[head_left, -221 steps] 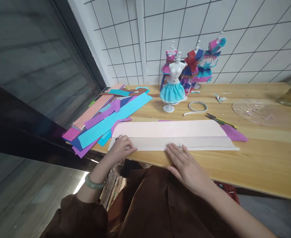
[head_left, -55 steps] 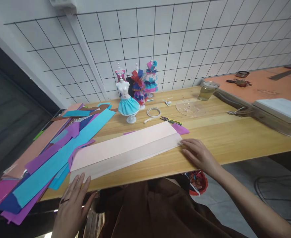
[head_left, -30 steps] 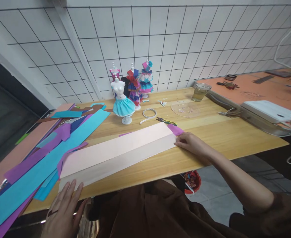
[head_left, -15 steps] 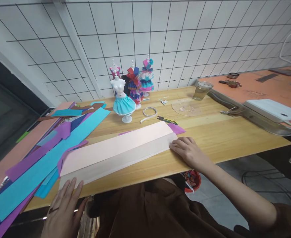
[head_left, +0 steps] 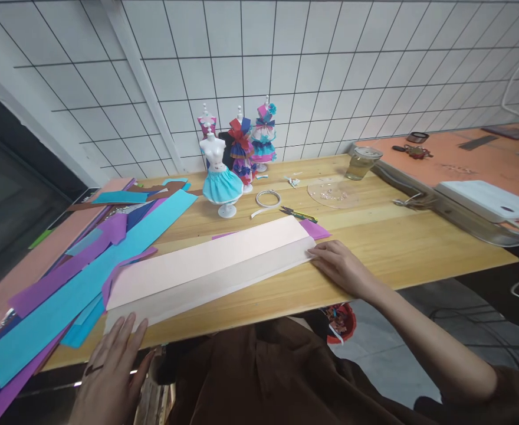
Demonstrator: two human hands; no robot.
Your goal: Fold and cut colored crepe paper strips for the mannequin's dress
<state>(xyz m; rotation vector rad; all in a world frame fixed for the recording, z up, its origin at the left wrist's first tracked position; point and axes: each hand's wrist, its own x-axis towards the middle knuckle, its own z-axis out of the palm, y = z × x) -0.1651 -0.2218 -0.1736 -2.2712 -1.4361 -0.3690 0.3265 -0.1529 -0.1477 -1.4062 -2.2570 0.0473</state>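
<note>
A long pale pink paper strip (head_left: 210,260) with a whitish band along its near side lies slantwise on the wooden table (head_left: 401,248). My left hand (head_left: 113,360) rests flat at its near left corner, fingers stretched and thumb apart. At the strip's right end, my right hand (head_left: 345,265) pinches the corner between thumb and fingers. A bit of purple paper (head_left: 316,229) shows from under the strip's far right corner. Just beyond it lie small yellow-and-black snips (head_left: 299,215).
Coloured paper strips (head_left: 86,271) are heaped at the left. Behind stand a mannequin in a turquoise skirt (head_left: 222,184) and other dressed ones, a tape roll (head_left: 268,199), a clear dish (head_left: 334,193) and a cup (head_left: 363,163). A red basket (head_left: 341,323) sits below the edge.
My right hand has shifted slightly right, its fingers now closer together at the strip's corner. The left hand stays at the other end; the camera view has moved a little.
</note>
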